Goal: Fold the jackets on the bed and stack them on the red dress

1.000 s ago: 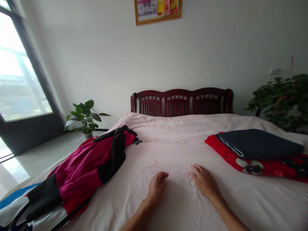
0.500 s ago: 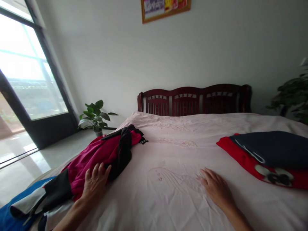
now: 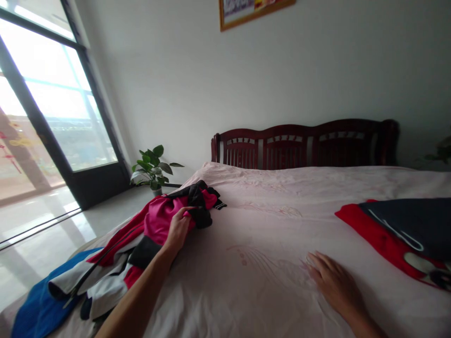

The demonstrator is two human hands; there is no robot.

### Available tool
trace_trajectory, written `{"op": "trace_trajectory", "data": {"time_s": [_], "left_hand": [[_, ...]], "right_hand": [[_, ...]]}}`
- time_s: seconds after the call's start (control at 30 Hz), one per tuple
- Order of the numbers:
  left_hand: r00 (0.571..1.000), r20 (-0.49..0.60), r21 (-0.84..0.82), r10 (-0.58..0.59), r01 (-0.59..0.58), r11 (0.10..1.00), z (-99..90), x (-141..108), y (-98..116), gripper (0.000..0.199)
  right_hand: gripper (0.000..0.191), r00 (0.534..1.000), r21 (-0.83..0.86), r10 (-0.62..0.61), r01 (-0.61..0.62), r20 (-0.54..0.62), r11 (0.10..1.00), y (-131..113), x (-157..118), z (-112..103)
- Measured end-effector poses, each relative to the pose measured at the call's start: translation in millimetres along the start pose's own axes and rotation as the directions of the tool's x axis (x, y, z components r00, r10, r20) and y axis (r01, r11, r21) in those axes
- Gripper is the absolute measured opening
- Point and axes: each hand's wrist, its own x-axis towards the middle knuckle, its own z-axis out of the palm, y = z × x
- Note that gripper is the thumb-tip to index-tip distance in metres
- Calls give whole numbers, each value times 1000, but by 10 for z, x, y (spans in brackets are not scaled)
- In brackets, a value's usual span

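My left hand (image 3: 179, 229) has its fingers closed on a magenta and black jacket (image 3: 160, 218), gripping it near a bunched black sleeve (image 3: 201, 220). The jacket lies crumpled along the bed's left side, its zip and pale lining showing toward the near end. Under that near end spreads a blue garment (image 3: 58, 293). Farther right, my right hand (image 3: 333, 281) rests palm down on the pink bedsheet (image 3: 246, 291), fingers stretched out and holding nothing. To its right lie a folded dark navy garment (image 3: 419, 223) and, beneath it, a red cloth item (image 3: 366, 234) with a cartoon eye pattern.
A dark wooden headboard (image 3: 306, 145) stands against the wall at the far end. On the floor to the left are a potted plant (image 3: 153, 166) and a dark-framed glass door (image 3: 95, 180). A framed picture (image 3: 257, 11) hangs above.
My left hand has gone from lying spread on the jacket to gripping it, and the cloth has bunched up and away. My right hand stays flat on the sheet. The view has turned left.
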Motion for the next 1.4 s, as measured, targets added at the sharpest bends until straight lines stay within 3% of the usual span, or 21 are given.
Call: {"op": "trace_trajectory", "data": {"time_s": [0.1, 0.17, 0.2, 0.27, 0.3, 0.33, 0.37, 0.4, 0.47, 0.53, 0.6, 0.67, 0.73, 0.87, 1.0, 1.07, 1.17, 1.23, 1.3, 1.37, 1.4], "left_hand": [[988, 151, -150, 19, 4, 989, 545, -291, 307, 41], [880, 464, -383, 100, 97, 919, 832, -605, 435, 54], [751, 636, -419, 176, 145, 896, 935, -769, 474, 63], [418, 850, -423, 321, 179, 888, 1058, -1050, 503, 77], [290, 886, -408, 362, 116, 906, 1083, -1145, 498, 80], [224, 896, -394, 383, 6, 919, 1092, -1201, 482, 79], [230, 892, -368, 388, -129, 921, 1090, -1214, 455, 74], [290, 874, -317, 389, -263, 911, 1081, -1185, 416, 66], [472, 792, -168, 386, -439, 882, 1054, -1022, 301, 51], [623, 695, 6, 357, -503, 864, 1017, -771, 140, 45], [725, 634, 233, 270, -512, 827, 963, -506, -48, 45], [818, 566, 452, 105, -414, 790, 896, -290, -236, 48], [867, 498, 565, -23, -305, 767, 838, -158, -407, 59], [874, 471, 576, -117, -204, 792, 811, -98, -684, 77], [872, 463, 509, -161, -113, 853, 901, -88, -813, 76], [862, 470, 446, -189, -47, 894, 968, -98, -764, 73], [823, 531, 312, -199, 28, 950, 1058, -290, -509, 67], [759, 633, 147, -151, 73, 986, 1093, -590, -257, 66], [550, 835, -213, 13, 300, 930, 1104, -972, -15, 70], [281, 951, -250, 129, 454, 855, 1101, -1314, 149, 69], [166, 973, -220, 162, 434, 874, 1100, -1431, 188, 64]], "right_hand": [[50, 997, 101, 61, -65, 38, 993, 29, 4, -17], [55, 989, 186, 124, -137, 80, 973, 49, 4, -64], [57, 982, 232, 158, -179, 104, 956, 56, 3, -95], [60, 962, 324, 230, -266, 147, 908, 62, 0, -166], [61, 952, 367, 259, -301, 160, 880, 59, -2, -201], [61, 944, 404, 286, -330, 168, 853, 51, -3, -234], [60, 936, 434, 307, -353, 175, 829, 41, -4, -264], [59, 929, 456, 322, -370, 182, 810, 26, -4, -292], [58, 925, 476, 328, -381, 193, 793, -12, -4, -343], [57, 930, 462, 323, -367, 175, 807, -62, -6, -398], [55, 939, 390, 317, -343, 131, 854, -125, -12, -472], [53, 941, 268, 317, -339, 122, 902, -205, -19, -570], [52, 920, 150, 337, -369, 198, 917, -307, -27, -680], [51, 829, 74, 370, -437, 419, 897, -592, -52, -802], [54, 832, 153, 336, -439, 442, 885, -875, -83, -697], [49, 842, 361, 308, -482, 443, 798, -908, -44, -666], [39, 872, 766, 352, -474, 340, 434, -736, 151, -776], [40, 801, 892, 550, -404, 238, 203, -501, 343, -916], [43, 678, 937, 717, -335, 163, 103, -232, 517, -1038], [43, 600, 950, 791, -300, 118, 86, 8, 615, -1101], [42, 587, 946, 800, -313, 125, 82, 105, 625, -1108]]}}
